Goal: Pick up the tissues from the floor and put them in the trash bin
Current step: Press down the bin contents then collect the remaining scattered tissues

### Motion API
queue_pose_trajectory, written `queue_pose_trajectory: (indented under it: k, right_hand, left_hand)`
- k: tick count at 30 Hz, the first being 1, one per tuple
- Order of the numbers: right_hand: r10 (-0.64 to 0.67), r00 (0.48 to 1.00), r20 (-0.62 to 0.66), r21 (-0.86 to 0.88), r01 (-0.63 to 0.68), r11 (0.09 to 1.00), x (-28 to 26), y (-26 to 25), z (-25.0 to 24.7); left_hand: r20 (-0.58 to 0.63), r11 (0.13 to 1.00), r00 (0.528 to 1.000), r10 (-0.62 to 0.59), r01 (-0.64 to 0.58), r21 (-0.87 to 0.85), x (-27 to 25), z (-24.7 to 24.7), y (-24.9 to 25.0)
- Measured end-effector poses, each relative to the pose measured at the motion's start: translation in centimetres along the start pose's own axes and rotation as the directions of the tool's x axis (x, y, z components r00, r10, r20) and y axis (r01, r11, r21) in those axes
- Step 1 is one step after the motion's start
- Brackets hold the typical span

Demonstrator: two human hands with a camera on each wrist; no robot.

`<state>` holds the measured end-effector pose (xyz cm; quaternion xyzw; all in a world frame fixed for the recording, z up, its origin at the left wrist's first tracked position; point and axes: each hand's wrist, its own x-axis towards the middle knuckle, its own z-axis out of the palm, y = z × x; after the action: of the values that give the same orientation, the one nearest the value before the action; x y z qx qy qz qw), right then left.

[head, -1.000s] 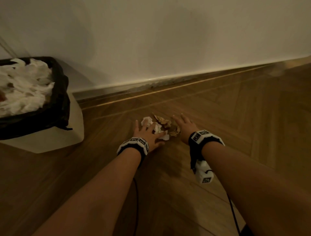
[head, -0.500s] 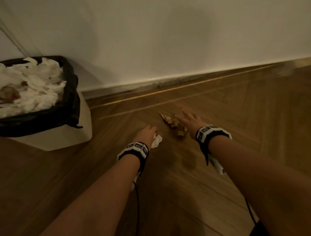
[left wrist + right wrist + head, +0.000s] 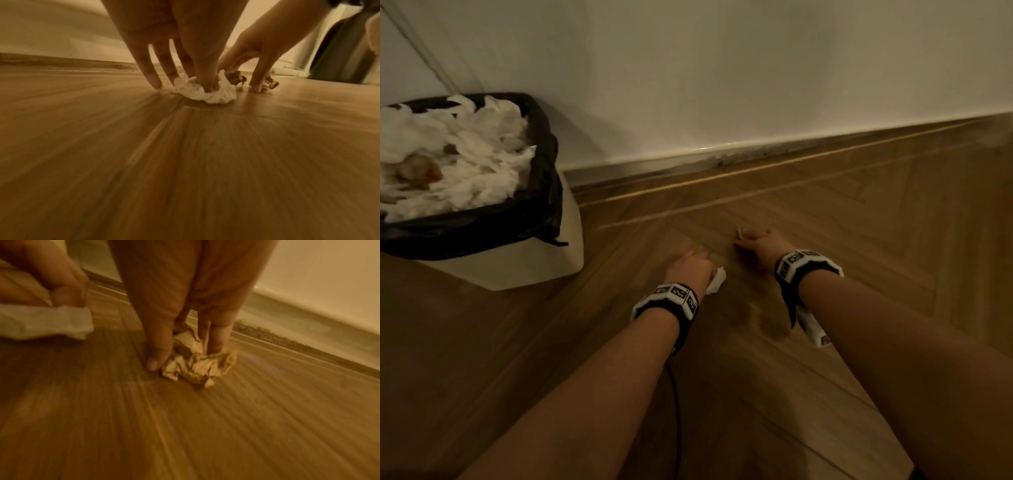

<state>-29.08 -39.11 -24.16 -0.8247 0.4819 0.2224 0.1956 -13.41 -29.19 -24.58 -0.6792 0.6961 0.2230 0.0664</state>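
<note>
My left hand (image 3: 690, 265) pinches a crumpled white tissue (image 3: 205, 91) against the wooden floor; a bit of that white tissue (image 3: 715, 281) sticks out beside the wrist in the head view. My right hand (image 3: 758, 241) closes thumb and fingers round a stained brown crumpled tissue (image 3: 197, 360) that lies on the floor near the skirting board. The left hand (image 3: 51, 280) with its white tissue (image 3: 43, 322) shows at the left of the right wrist view. The trash bin (image 3: 530, 263), white with a black liner, stands to the left by the wall, heaped with white tissues.
The white wall and its skirting board (image 3: 722, 150) run just beyond the hands. Herringbone wooden floor (image 3: 859, 222) stretches to the right and towards me. A black cable (image 3: 676, 394) trails under my left forearm.
The left hand has gathered the white tissue under its fingers and drawn it left. The right hand's fingers have closed on the brown tissue. The view has shifted, bringing the bin closer.
</note>
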Motion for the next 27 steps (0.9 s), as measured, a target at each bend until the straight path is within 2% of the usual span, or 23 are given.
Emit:
queue_pose_trajectory:
  k: [3, 6, 9, 10, 12, 13, 14, 16, 18, 20, 25, 27]
  right_hand:
    - [0.095, 0.994, -0.056, 0.138, -0.086, 0.987, -1.2, 0.8, 0.7]
    - [0.275, 0.956, -0.103, 0.303, -0.233, 0.924, -1.8, 1.6, 0.0]
    - [0.41, 0.896, -0.171, 0.439, -0.304, 0.845, -2.7, 3.2, -1.4]
    - [0.455, 0.859, -0.236, 0.473, -0.308, 0.826, -2.9, 4.1, -1.3]
    - [0.527, 0.787, -0.322, 0.551, -0.298, 0.78, -3.8, 5.4, -0.7]
    - [0.54, 0.782, -0.311, 0.566, -0.305, 0.766, -4.4, 5.7, -0.1]
    - [0.543, 0.789, -0.287, 0.554, -0.326, 0.766, -4.9, 6.2, 0.6]
    - [0.497, 0.841, -0.212, 0.492, -0.348, 0.798, -5.5, 6.4, 1.8]
    - [0.406, 0.898, -0.17, 0.424, -0.305, 0.853, -5.6, 5.7, 2.9]
    - [0.341, 0.93, -0.135, 0.346, -0.278, 0.896, -5.2, 4.4, 4.1]
    - [0.357, 0.926, -0.125, 0.305, -0.306, 0.902, -4.3, 3.0, 4.6]
    - [0.372, 0.922, -0.109, 0.341, -0.317, 0.885, -4.2, 3.1, 3.8]
  left_hand:
    - [-0.127, 0.998, 0.991, 0.044, -0.037, 0.055, -1.0, 1.2, 0.3]
    - [-0.217, 0.995, 0.972, 0.091, -0.082, 0.054, -1.6, 2.2, 0.1]
    - [-0.148, 0.991, 0.983, 0.104, -0.091, 0.097, -1.3, 2.1, -0.2]
    - [-0.095, 0.993, 0.991, 0.093, -0.084, 0.088, -1.0, 2.0, -0.3]
    - [-0.004, 0.999, 0.999, 0.049, -0.049, -0.004, -0.3, 1.7, -0.5]
    - [0.026, 0.999, 0.999, 0.029, -0.028, -0.036, 0.0, 1.5, -0.6]
    - [0.042, 0.999, 0.999, 0.019, -0.017, -0.048, 0.2, 1.4, -0.6]
    - [0.05, 0.998, 0.999, -0.003, 0.006, -0.068, 0.5, 1.3, -0.8]
    - [0.049, 0.992, 0.999, -0.021, 0.027, -0.126, 0.6, 1.5, -1.0]
    - [0.05, 0.987, 0.998, -0.041, 0.048, -0.153, 0.4, 1.6, -1.1]
    - [0.092, 0.982, 0.992, -0.089, 0.103, -0.157, -0.4, 0.9, -1.2]
    - [0.021, 0.979, 0.994, -0.106, 0.108, -0.171, -1.1, 0.4, -1.7]
